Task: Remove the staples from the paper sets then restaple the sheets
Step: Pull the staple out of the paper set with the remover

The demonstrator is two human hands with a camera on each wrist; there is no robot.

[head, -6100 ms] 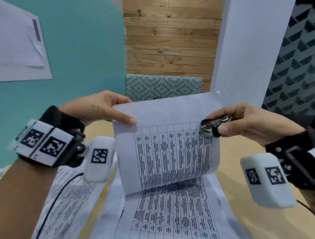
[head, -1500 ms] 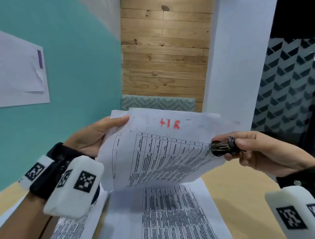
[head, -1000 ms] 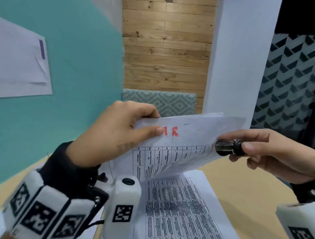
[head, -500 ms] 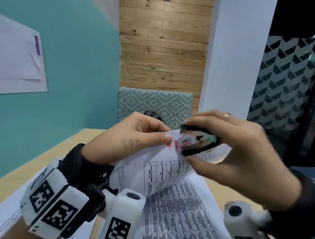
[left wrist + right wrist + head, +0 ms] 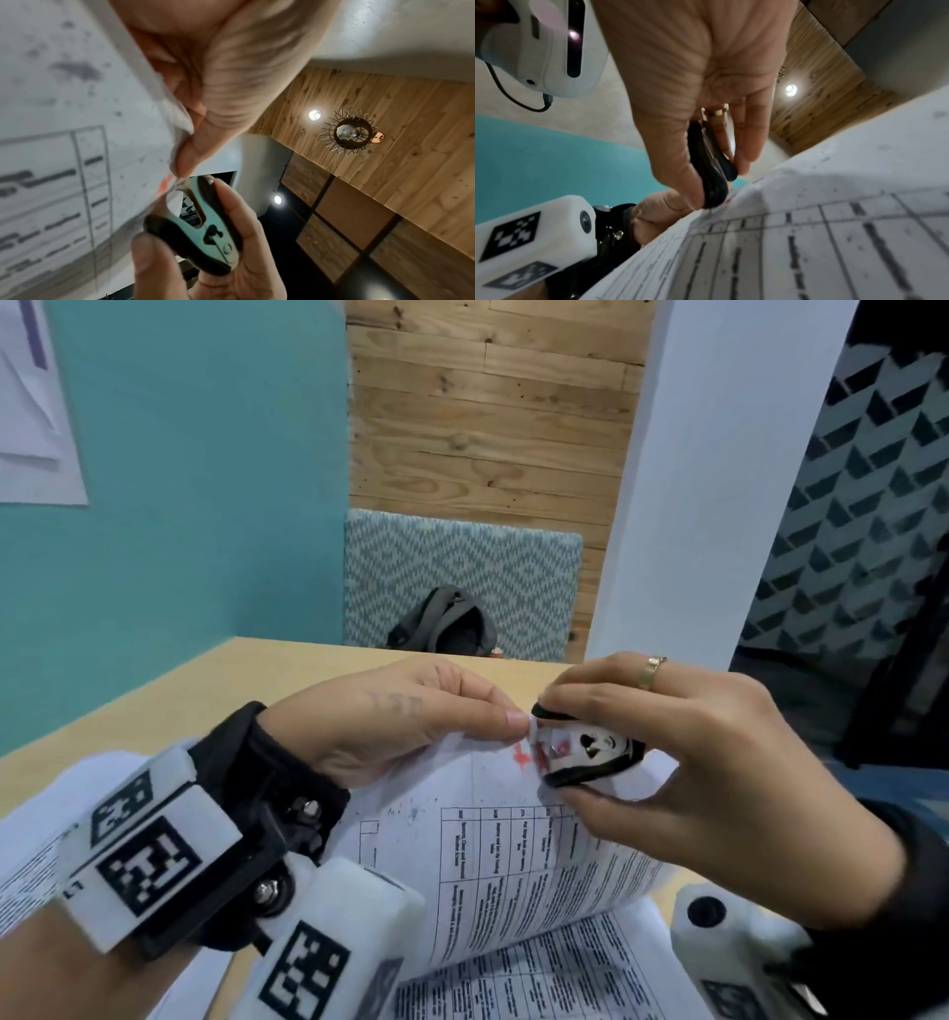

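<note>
A stapled set of printed sheets [image 5: 518, 860] is held up off the table, its top edge marked in red. My left hand [image 5: 411, 716] pinches that top edge between thumb and forefinger [image 5: 190, 160]. My right hand [image 5: 683, 762] grips a black and metal staple remover [image 5: 585, 752] between thumb and fingers. Its metal claws [image 5: 185, 188] sit at the paper's edge right beside my left fingertips. In the right wrist view the staple remover [image 5: 711, 168] shows edge-on against the sheet [image 5: 808, 233]. The staple itself is hidden.
More printed sheets [image 5: 539, 983] lie on the wooden table [image 5: 215, 680] under the held set, and others at the left [image 5: 25, 870]. A dark bag [image 5: 447, 624] sits on a patterned seat beyond the table's far edge. A teal wall stands at left.
My right hand has swung the staple remover from the sheet's right edge to the top edge by my left fingers. The left hand shifted its pinch along that edge. The view tilted down.
</note>
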